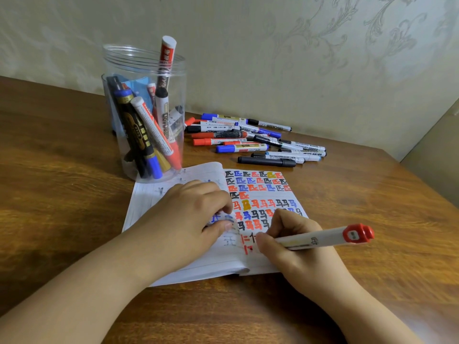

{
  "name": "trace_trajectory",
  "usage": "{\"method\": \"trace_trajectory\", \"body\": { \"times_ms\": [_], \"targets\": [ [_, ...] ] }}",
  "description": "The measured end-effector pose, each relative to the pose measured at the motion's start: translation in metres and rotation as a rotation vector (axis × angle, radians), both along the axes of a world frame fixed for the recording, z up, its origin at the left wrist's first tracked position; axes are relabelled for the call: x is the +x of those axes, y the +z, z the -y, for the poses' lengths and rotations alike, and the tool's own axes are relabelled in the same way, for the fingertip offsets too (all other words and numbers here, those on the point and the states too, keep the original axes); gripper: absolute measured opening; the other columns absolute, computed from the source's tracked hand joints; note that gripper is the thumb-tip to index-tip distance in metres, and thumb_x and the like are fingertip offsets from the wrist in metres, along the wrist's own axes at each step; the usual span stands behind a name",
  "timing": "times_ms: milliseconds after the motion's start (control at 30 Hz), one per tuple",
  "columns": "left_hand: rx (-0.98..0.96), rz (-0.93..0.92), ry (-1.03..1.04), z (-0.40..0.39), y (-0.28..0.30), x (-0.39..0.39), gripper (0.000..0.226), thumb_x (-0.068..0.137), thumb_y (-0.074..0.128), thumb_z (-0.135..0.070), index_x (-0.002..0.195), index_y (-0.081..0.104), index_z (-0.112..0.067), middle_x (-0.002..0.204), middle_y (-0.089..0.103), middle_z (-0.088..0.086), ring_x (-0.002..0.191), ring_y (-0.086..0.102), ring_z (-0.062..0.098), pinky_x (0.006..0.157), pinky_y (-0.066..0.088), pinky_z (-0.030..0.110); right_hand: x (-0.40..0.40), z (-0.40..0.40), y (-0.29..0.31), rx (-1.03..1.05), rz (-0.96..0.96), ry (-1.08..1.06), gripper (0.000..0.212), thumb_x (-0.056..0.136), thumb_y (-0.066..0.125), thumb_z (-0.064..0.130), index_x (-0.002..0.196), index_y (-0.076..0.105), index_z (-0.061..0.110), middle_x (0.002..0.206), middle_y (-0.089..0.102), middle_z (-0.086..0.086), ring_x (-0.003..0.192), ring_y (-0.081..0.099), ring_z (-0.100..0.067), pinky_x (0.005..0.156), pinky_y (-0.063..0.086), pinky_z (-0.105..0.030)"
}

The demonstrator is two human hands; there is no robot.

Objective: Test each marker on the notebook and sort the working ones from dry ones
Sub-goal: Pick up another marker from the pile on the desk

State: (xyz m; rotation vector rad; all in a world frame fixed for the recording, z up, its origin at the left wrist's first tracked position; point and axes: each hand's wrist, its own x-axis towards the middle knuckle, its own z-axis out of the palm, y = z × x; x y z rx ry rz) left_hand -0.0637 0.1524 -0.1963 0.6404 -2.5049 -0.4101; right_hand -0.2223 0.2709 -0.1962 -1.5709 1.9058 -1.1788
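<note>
An open notebook (260, 259) lies on the wooden table, its right page filled with rows of red, blue, black and yellow test marks. My right hand (295, 247) grips a white marker with a red end (330, 238), its tip down on the page by fresh red strokes (247, 243). My left hand (196, 214) rests on the left page, fingers bent, holding the notebook flat. A clear plastic jar (144, 115) behind the notebook holds several markers. A loose pile of markers (255, 140) lies on the table behind the notebook, to the right of the jar.
The table (62, 194) stands against a patterned wall at the back. Its right edge runs diagonally at the far right. A black marker (267, 161) lies nearest the notebook's top edge.
</note>
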Motion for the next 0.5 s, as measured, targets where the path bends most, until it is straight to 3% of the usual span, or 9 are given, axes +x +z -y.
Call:
{"method": "trace_trajectory", "body": {
  "times_ms": [233,367,500],
  "targets": [
    [0.026,0.013,-0.008,-0.001,0.003,0.001,0.017,0.085,0.059,-0.036,0.100,0.059,-0.027,0.095,0.052,-0.015,0.092,0.046,0.004,0.084,0.041,0.027,-0.001,0.001,-0.001,0.007,-0.033,-0.031,0.031,0.082,0.067,0.009,0.059,0.045,0.010,0.053,0.047,0.006,0.049,0.040,-0.002,0.046,0.031,-0.014],
    [-0.013,-0.053,-0.006,-0.001,0.004,0.001,0.014,0.086,0.059,-0.035,0.097,0.060,-0.026,0.089,0.049,-0.018,0.084,0.044,0.001,0.074,0.039,0.020,-0.001,0.001,0.005,-0.068,0.043,-0.136,0.025,0.080,0.070,0.019,0.064,0.052,0.019,0.061,0.065,0.000,0.051,0.055,-0.007,0.045,0.034,-0.014],
    [-0.006,-0.198,0.009,-0.004,0.011,0.003,0.011,0.082,0.063,-0.029,0.092,0.061,-0.027,0.080,0.053,-0.020,0.073,0.048,-0.004,0.062,0.038,0.010,0.002,0.013,0.027,0.056,-0.194,-0.237,0.021,0.075,0.073,0.040,0.074,0.055,0.030,0.067,0.067,0.006,0.058,0.062,-0.005,0.049,0.049,-0.021]
  ]
}}
